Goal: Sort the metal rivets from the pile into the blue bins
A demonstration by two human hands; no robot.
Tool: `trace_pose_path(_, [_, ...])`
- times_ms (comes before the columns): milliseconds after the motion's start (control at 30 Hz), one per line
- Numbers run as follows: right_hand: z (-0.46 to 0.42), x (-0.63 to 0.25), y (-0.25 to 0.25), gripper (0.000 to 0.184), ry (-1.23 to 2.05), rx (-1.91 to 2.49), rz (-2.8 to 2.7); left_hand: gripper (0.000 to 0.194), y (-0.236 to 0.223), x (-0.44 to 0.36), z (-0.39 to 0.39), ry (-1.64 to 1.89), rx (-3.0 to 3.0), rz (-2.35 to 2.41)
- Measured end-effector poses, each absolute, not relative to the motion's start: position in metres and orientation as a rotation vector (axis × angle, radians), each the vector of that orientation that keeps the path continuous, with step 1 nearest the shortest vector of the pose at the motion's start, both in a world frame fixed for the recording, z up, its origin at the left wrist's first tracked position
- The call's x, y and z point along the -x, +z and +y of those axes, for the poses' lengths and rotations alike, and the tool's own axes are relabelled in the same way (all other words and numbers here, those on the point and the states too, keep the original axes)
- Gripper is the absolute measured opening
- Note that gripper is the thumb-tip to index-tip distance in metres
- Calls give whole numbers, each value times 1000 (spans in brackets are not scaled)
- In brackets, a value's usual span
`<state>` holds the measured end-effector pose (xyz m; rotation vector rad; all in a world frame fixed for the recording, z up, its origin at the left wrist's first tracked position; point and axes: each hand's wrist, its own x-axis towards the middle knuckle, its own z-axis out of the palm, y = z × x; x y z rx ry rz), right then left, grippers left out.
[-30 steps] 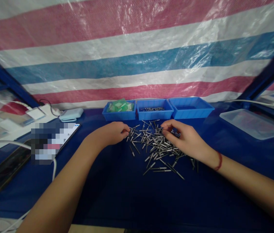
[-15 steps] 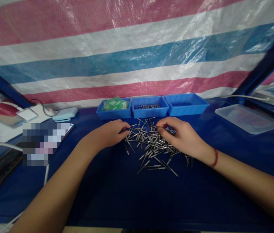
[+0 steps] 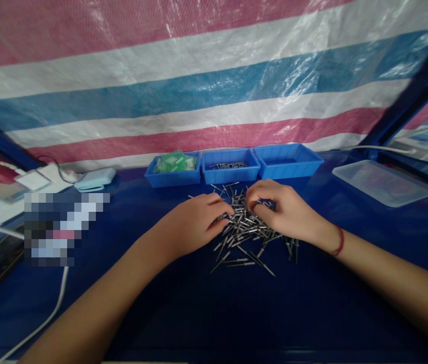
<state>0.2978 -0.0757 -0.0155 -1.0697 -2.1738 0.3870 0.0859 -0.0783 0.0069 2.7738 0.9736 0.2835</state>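
A loose pile of silvery blind rivets (image 3: pixel 242 227) lies on the dark blue tabletop between my hands. My left hand (image 3: pixel 198 220) reaches over the pile's left side, its thumb and fingers apart around some rivets, with nothing visibly gripped. On the pile's upper right is my right hand (image 3: pixel 282 207), a red cord around its wrist. Its fingers curl in and the thumb comes up to them in a pinch. Whatever lies between those fingertips is hidden. Right behind the pile stands a blue bin (image 3: pixel 231 175) with some rivets inside.
Left of that bin is a blue bin (image 3: pixel 174 179) of green packets; on its right stands another blue bin (image 3: pixel 291 171). A clear plastic lid (image 3: pixel 384 183) lies at right. Phones, a white cable (image 3: pixel 61 296) and a light-blue case (image 3: pixel 95 179) occupy the left. Striped sheeting hangs behind.
My left hand has moved right, from the pile's left edge onto the rivets. My right hand stays nearly in place, its fingers curled in more. The view has shifted slightly.
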Motion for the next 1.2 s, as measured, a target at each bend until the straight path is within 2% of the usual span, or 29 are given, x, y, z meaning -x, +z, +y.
trace_pose_path(233, [-79, -305, -5, 17, 352, 873, -2450, 24, -4, -95, -81, 354, -2844, 886])
trace_pose_path(567, [-79, -312, -1, 19, 70, 858, -2722, 22, -8, -95, -81, 315, -2827, 919])
trace_pose_path(1200, [-75, -312, -14, 16, -161, 822, -2811, 24, -11, -94, -83, 326, -2820, 948])
